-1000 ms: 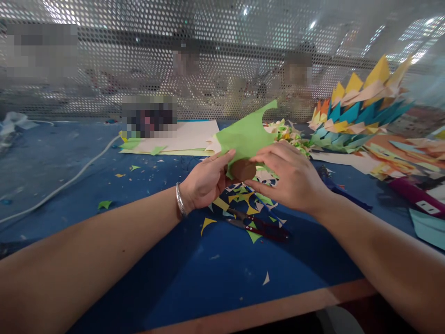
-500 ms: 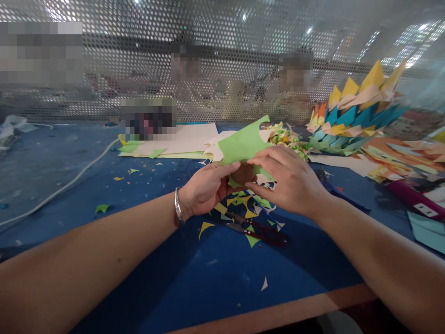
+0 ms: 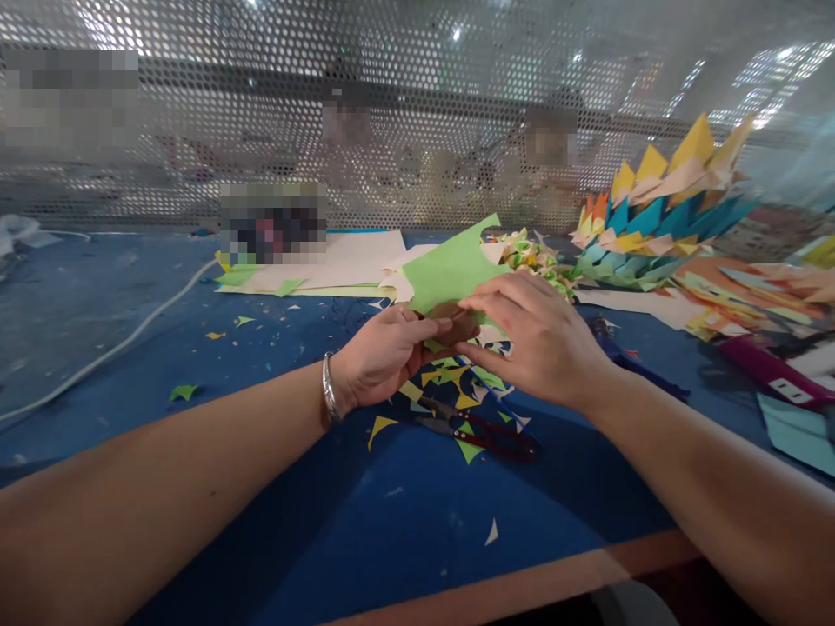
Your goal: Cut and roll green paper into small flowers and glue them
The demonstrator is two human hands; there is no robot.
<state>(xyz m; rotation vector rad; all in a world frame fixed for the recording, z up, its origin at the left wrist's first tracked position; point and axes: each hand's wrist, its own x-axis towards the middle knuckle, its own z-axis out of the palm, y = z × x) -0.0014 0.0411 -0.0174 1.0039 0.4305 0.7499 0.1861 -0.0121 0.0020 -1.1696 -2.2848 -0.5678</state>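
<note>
Green paper sheet point(image 3: 450, 269) pinched between both hands above a blue table point(image 3: 293, 522).

The sheet's near edge is gripped by the left hand point(image 3: 384, 352) and the right hand point(image 3: 538, 339), fingers closed on it, with a small brown disc point(image 3: 460, 320) held at the same spot between them. Scissors point(image 3: 483, 432) and coloured paper scraps point(image 3: 450, 378) are seen just below the hands. White sheets point(image 3: 352, 256) lie behind, and a stack of coloured paper points point(image 3: 658, 217) is set well to the right.

Left hand point(image 3: 384, 355): extended toward 1 o'clock, fingers pinched shut.
Right hand point(image 3: 538, 339): extended toward 11 o'clock, fingers curled, pinched.
</note>
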